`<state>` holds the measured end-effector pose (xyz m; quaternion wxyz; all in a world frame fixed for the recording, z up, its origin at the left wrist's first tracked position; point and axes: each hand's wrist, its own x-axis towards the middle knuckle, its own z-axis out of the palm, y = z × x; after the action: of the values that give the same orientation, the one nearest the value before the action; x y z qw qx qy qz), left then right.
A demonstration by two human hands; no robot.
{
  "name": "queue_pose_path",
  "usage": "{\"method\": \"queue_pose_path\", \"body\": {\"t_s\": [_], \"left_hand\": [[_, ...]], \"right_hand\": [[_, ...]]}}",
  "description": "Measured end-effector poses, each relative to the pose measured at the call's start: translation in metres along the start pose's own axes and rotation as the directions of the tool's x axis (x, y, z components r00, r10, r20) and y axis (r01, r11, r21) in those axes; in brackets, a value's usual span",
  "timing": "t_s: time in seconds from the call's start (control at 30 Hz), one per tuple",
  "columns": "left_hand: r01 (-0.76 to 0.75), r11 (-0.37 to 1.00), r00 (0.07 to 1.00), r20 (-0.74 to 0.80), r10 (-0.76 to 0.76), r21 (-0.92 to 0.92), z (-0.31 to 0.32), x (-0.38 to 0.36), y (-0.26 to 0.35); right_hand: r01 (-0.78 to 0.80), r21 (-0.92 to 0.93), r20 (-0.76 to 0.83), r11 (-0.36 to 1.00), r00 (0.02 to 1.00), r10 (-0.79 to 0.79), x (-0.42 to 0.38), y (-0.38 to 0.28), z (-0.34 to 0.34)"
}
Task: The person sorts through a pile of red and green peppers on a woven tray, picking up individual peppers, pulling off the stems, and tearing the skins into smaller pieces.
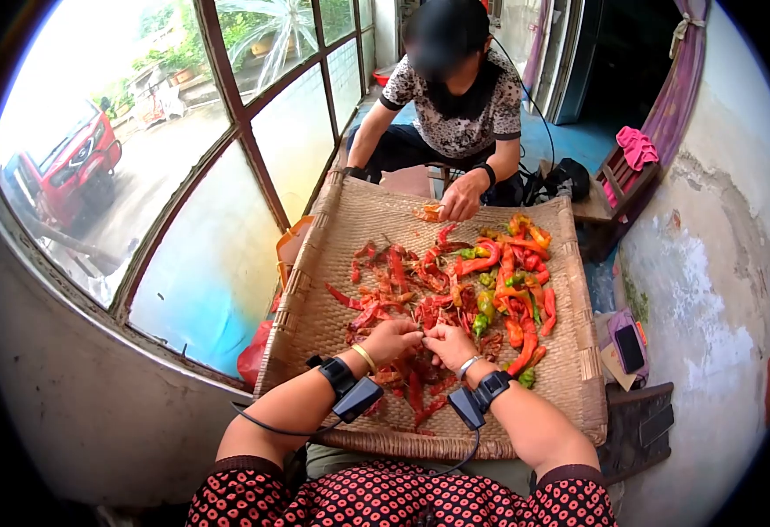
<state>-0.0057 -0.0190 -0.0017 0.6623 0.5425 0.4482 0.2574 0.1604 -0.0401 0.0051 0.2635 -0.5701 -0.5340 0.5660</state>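
Note:
My left hand (388, 342) and my right hand (451, 347) meet over the near middle of a woven tray (323, 233). Both are closed, their fingertips pinched close together. Whatever lies between them is too small to make out. Shrivelled red chili peppers (394, 268) spread under and beyond my fingers, some broken into pieces. To the right lies a pile of fuller chili peppers (523, 303), red and orange with several green ones (484, 304).
Across the tray sits another person (464, 97), one hand (462, 195) at its far edge by some orange-red pepper. A window (244, 132) runs along the left, a worn wall (701, 255) along the right. A phone (629, 348) lies right of the tray; cables hang from my wrist straps.

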Motion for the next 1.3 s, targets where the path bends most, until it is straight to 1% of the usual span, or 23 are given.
{"method": "queue_pose_path", "body": {"t_s": [0.13, 0.17, 0.2, 0.27, 0.33, 0.4, 0.47, 0.53, 0.67, 0.8, 0.87, 0.9, 0.93, 0.97, 1.0, 1.03, 1.07, 1.1, 1.13, 1.2, 1.23, 1.27, 1.3], "left_hand": [[-0.025, 0.999, 1.000, 0.014, 0.024, 0.048, -0.006, 0.003, 0.002], [-0.042, 0.994, 0.998, -0.046, 0.047, 0.101, -0.006, 0.003, 0.009], [-0.121, 0.985, 0.987, -0.089, 0.133, 0.125, -0.008, 0.004, 0.015], [-0.220, 0.976, 0.947, -0.243, 0.212, -0.005, -0.013, -0.002, 0.040], [-0.437, 0.898, 0.828, -0.413, 0.379, -0.052, -0.031, 0.004, 0.052], [-0.575, 0.818, 0.643, -0.629, 0.437, -0.019, -0.054, 0.000, 0.076], [-0.651, 0.758, 0.502, -0.725, 0.471, 0.043, -0.091, 0.002, 0.076], [-0.669, 0.707, 0.534, -0.810, 0.242, -0.229, -0.124, 0.006, 0.066], [-0.448, 0.768, 0.726, -0.688, 0.012, -0.458, -0.160, 0.010, 0.031], [-0.446, 0.813, 0.677, -0.735, 0.033, -0.375, -0.142, 0.013, 0.035], [-0.359, 0.903, 0.729, -0.675, 0.114, -0.236, -0.136, 0.013, 0.035], [-0.344, 0.932, 0.708, -0.684, 0.176, -0.115, -0.133, 0.024, 0.021], [-0.364, 0.928, 0.719, -0.609, 0.335, 0.081, -0.116, 0.021, 0.028], [-0.323, 0.945, 0.836, -0.450, 0.313, 0.057, -0.099, 0.015, 0.035], [-0.254, 0.956, 0.915, -0.283, 0.287, 0.149, -0.082, 0.010, 0.042], [-0.226, 0.923, 0.963, -0.073, 0.260, 0.311, -0.064, -0.002, 0.057], [-0.340, 0.805, 0.935, 0.085, 0.343, 0.486, -0.053, 0.001, 0.050], [-0.254, 0.883, 0.966, 0.145, 0.213, 0.394, -0.035, -0.010, 0.059], [-0.196, 0.857, 0.972, 0.209, 0.106, 0.476, -0.023, -0.016, 0.070], [-0.353, 0.837, 0.907, 0.372, 0.197, 0.418, -0.014, -0.015, 0.057], [-0.407, 0.814, 0.881, 0.413, 0.231, 0.414, -0.012, -0.014, 0.051], [-0.411, 0.814, 0.878, 0.418, 0.233, 0.410, -0.010, -0.013, 0.046], [-0.256, 0.913, 0.908, 0.404, 0.114, 0.317, -0.008, -0.016, 0.048]], "right_hand": [[0.026, 0.026, 0.089, 0.999, 0.996, -0.028, -0.003, -0.005, 0.001], [-0.007, 0.036, 0.093, 0.999, 0.996, 0.004, -0.003, -0.007, -0.001], [-0.039, 0.045, 0.097, 0.998, 0.995, 0.035, -0.004, -0.010, -0.004], [-0.069, 0.045, 0.094, 0.997, 0.994, 0.064, -0.002, -0.014, -0.009], [-0.140, -0.003, 0.107, 0.990, 0.984, 0.140, 0.006, -0.006, -0.015], [-0.169, -0.058, 0.088, 0.984, 0.981, 0.173, 0.005, -0.005, -0.014], [-0.193, -0.105, 0.064, 0.975, 0.978, 0.201, 0.006, -0.003, -0.014], [-0.201, -0.069, 0.053, 0.977, 0.977, 0.205, 0.006, 0.001, -0.013], [-0.177, -0.103, 0.076, 0.979, 0.980, 0.186, 0.006, -0.003, -0.010], [-0.154, -0.076, 0.081, 0.985, 0.984, 0.160, 0.003, -0.005, -0.009], [-0.094, -0.061, 0.044, 0.994, 0.994, 0.097, 0.000, -0.014, -0.009], [-0.091, -0.066, 0.044, 0.994, 0.995, 0.094, 0.000, -0.018, -0.011], [-0.036, 0.002, 0.047, 0.999, 0.998, 0.036, 0.000, -0.022, -0.012], [0.015, 0.071, 0.047, 0.997, 0.999, -0.019, -0.002, -0.025, -0.014], [0.013, 0.071, 0.044, 0.997, 0.999, -0.016, -0.004, -0.029, -0.015], [0.069, 0.183, 0.069, 0.981, 0.994, -0.083, -0.006, -0.033, -0.016], [0.118, 0.293, 0.087, 0.949, 0.985, -0.150, -0.008, -0.037, -0.017], [0.151, 0.374, 0.086, 0.915, 0.977, -0.196, -0.010, -0.039, -0.017], [0.148, 0.373, 0.084, 0.916, 0.978, -0.192, -0.012, -0.043, -0.017], [0.106, 0.587, 0.068, 0.803, 0.981, -0.180, -0.016, -0.049, -0.018], [0.116, 0.608, 0.052, 0.785, 0.981, -0.186, -0.015, -0.047, -0.018], [0.118, 0.607, 0.047, 0.786, 0.982, -0.184, -0.015, -0.047, -0.018], [0.123, 0.633, 0.023, 0.765, 0.984, -0.177, -0.016, -0.047, -0.019]]}}
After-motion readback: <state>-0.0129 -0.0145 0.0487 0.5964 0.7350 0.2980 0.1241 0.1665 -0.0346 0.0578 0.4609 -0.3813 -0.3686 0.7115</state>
